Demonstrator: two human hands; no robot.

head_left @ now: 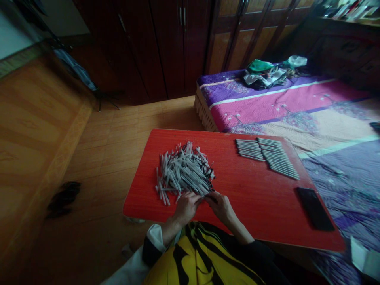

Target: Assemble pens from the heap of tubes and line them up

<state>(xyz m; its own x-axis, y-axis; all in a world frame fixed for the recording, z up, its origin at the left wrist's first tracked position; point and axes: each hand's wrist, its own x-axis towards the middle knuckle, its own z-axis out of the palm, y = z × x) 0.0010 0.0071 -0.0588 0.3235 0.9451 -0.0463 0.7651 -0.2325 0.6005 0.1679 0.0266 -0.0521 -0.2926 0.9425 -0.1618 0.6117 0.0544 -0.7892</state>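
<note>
A loose heap of thin white tubes (182, 172) lies on the left part of a red table (243, 190). My left hand (186, 206) and my right hand (220, 206) meet at the near edge of the heap, fingers curled in a pinch around the ends of a few tubes. What exactly sits between the fingertips is too small to make out. At the table's far right, two neat rows of the same white tubes (268, 156) lie side by side.
A black phone (315, 208) rests near the table's right front edge. A bed with purple and pink quilts (282, 103) borders the table on the right and behind. Dark wardrobes (166, 43) stand at the back. A dark object (63, 198) lies on the tiled floor at left.
</note>
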